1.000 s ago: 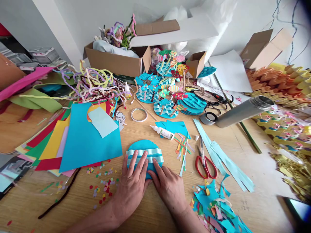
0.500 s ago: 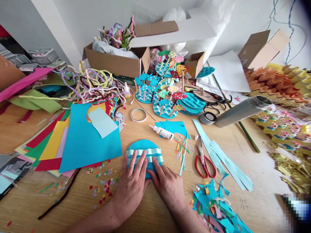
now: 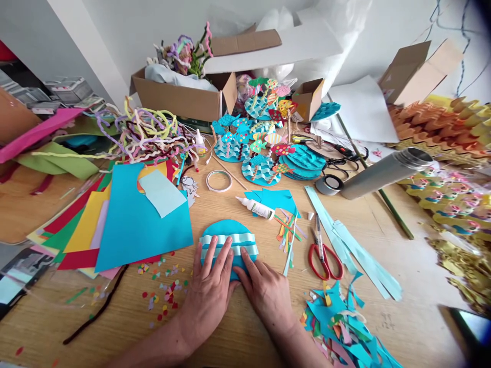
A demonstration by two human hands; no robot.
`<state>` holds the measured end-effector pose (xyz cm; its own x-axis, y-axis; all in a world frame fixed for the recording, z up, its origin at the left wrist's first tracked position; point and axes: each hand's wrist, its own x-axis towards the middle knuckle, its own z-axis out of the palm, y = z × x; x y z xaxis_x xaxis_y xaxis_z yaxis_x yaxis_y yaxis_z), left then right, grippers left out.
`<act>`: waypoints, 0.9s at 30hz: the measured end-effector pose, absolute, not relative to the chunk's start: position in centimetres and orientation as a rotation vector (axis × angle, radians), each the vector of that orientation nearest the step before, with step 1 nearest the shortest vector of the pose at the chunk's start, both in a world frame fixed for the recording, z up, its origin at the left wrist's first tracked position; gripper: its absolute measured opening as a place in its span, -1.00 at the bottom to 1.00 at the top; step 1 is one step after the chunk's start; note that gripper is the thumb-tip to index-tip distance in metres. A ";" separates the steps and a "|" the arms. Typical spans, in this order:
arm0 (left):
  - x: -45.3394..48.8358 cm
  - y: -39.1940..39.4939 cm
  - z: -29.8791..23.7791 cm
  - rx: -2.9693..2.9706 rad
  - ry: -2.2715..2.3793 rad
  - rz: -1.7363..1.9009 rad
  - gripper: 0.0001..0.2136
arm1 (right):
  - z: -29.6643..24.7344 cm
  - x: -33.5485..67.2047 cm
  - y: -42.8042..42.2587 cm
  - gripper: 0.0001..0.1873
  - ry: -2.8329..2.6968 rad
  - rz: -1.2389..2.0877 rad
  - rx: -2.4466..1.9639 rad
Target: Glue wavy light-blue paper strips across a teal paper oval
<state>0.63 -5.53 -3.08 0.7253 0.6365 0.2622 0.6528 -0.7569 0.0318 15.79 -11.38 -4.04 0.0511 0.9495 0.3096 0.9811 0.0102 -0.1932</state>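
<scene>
A round blue paper disc (image 3: 226,226) lies on the table in front of me, with pale blue wavy paper strips (image 3: 245,238) running across it. My left hand (image 3: 209,286) rests flat over the disc's left part, fingers spread, tips pressing the strips. On the right side, my right hand (image 3: 266,294) touches the lower strip with its extended index finger; the thumb lies at the disc's near edge and the other fingers are bent. The hands hide the lower part of the disc. Beyond it, a white glue bottle (image 3: 259,208) lies on its side by blue paper pieces (image 3: 284,199).
Red-handled scissors (image 3: 325,260), pale blue strips (image 3: 368,260) and paper scraps (image 3: 341,327) lie at right. A grey flask (image 3: 383,176) lies tilted behind. Coloured sheets (image 3: 153,235) are stacked at left. Finished fish decorations (image 3: 261,171), pipe cleaners (image 3: 141,130) and a cardboard box (image 3: 184,99) sit at the back.
Both hands stay in the same place on the disc and strips. Only the camera's view has shifted slightly.
</scene>
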 end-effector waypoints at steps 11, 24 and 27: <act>0.7 -5.5 -3.1 -2.866 -1.084 -0.397 -0.50 | -4.3 15.9 -11.4 -0.57 -1.917 -0.143 -1.956; 0.6 -5.6 -2.9 -2.865 -1.075 -0.364 -0.48 | -4.3 15.9 -11.4 -0.56 -1.893 -0.122 -1.970; 0.6 -5.7 -3.0 -2.852 -1.090 -0.367 -0.47 | -4.3 15.9 -11.4 -0.56 -1.893 -0.124 -1.967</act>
<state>0.61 -5.66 -2.98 0.7203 0.6490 0.2448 0.6648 -0.7466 0.0230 15.88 -11.42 -4.29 0.0760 0.9380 0.3383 0.9741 0.0027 -0.2262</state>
